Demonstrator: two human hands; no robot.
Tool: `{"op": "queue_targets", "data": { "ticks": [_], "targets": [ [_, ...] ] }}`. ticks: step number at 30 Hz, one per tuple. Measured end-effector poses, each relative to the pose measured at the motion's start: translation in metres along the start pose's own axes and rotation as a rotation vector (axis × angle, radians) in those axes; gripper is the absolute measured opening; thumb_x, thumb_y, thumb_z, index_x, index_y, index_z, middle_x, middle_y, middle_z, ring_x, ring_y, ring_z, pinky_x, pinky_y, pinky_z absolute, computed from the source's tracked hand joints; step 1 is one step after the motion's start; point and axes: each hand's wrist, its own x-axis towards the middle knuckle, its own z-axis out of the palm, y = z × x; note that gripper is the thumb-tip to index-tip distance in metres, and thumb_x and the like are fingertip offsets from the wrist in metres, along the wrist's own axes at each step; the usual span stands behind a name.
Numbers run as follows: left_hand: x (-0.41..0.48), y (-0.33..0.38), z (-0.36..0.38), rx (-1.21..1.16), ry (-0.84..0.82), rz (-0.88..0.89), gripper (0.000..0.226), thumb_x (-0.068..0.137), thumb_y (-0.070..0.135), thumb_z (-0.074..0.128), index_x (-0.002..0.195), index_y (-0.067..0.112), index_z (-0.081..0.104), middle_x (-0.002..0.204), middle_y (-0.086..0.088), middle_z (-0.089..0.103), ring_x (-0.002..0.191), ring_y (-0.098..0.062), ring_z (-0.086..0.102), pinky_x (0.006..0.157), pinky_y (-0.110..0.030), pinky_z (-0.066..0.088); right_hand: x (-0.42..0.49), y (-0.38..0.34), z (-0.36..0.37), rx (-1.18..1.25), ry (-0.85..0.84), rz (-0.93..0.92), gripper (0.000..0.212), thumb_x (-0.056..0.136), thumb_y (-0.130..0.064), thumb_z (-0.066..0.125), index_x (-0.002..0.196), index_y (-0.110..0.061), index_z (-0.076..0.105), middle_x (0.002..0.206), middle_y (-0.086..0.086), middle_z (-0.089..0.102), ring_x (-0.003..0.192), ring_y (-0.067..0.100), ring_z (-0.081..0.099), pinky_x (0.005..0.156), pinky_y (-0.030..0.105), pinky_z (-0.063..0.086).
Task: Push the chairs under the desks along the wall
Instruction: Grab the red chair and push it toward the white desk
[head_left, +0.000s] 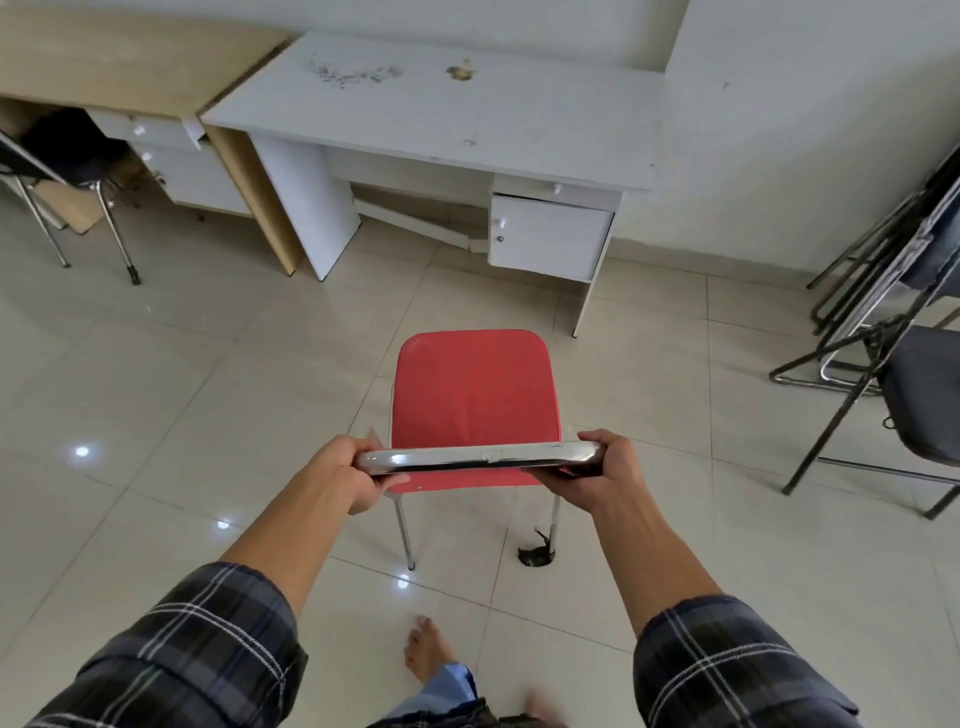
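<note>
A red-seated chair (474, 395) with a chrome frame stands on the tiled floor in front of me, its seat facing the white desk (441, 104) against the wall. My left hand (349, 475) grips the left end of the chrome backrest bar (480, 460), and my right hand (605, 470) grips its right end. The chair sits roughly a tile's length short of the desk's knee opening (421, 202). A dark-seated chair (72, 156) is partly tucked under the wooden desk (130, 57) at the left.
Folded and open dark metal chairs (898, 332) stand at the right by the wall. A loose white panel (415, 218) lies slanted under the white desk, next to its cabinet (550, 241). A dark broken leg cap (536, 553) lies by the chair's rear right leg. My bare foot (426, 649) is behind the chair.
</note>
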Motion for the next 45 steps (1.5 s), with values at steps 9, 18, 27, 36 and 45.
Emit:
{"op": "queue_targets", "data": {
  "ticks": [9,18,27,36,45],
  "targets": [
    [0.025,0.074,-0.01,0.035,0.007,0.028,0.037,0.077,-0.015,0.057,0.113,-0.006,0.059,0.119,-0.024,0.056,0.112,-0.048,0.059,0.091,-0.059,0.052,0.026,0.03,0.07,0.007,0.059,-0.046,0.051,0.08,-0.002,0.051,0.132,0.004,0.05,0.132,0.032,0.057,0.115,0.055,0.056,0.09,0.075,0.046],
    [0.053,0.141,-0.003,-0.018,0.022,0.038,0.045,0.079,-0.013,0.055,0.123,-0.004,0.058,0.118,-0.023,0.056,0.103,-0.045,0.06,0.084,-0.059,0.054,0.061,0.032,0.142,-0.053,0.043,-0.06,0.048,0.082,-0.003,0.052,0.129,0.003,0.05,0.132,0.031,0.056,0.117,0.053,0.056,0.099,0.07,0.045],
    [0.092,0.262,0.048,-0.08,0.054,0.076,0.032,0.082,-0.012,0.055,0.113,-0.004,0.057,0.128,-0.023,0.054,0.115,-0.045,0.057,0.09,-0.059,0.052,0.135,-0.004,0.276,-0.085,0.024,-0.024,0.053,0.082,-0.005,0.054,0.134,0.002,0.051,0.133,0.029,0.057,0.117,0.053,0.056,0.098,0.072,0.045],
    [0.131,0.37,0.089,-0.17,0.089,0.064,0.03,0.081,-0.012,0.053,0.11,-0.006,0.057,0.122,-0.023,0.054,0.115,-0.044,0.058,0.092,-0.057,0.052,0.196,-0.04,0.402,-0.171,-0.039,0.012,0.047,0.085,-0.003,0.053,0.131,0.004,0.049,0.132,0.033,0.054,0.115,0.055,0.055,0.098,0.073,0.044],
    [0.174,0.467,0.115,-0.189,0.093,0.053,0.033,0.077,-0.012,0.054,0.11,-0.006,0.058,0.127,-0.023,0.055,0.112,-0.044,0.059,0.092,-0.058,0.052,0.241,-0.049,0.497,-0.183,-0.019,0.008,0.062,0.079,-0.001,0.056,0.14,0.005,0.046,0.135,0.034,0.054,0.117,0.056,0.055,0.096,0.073,0.045]
  ]
}}
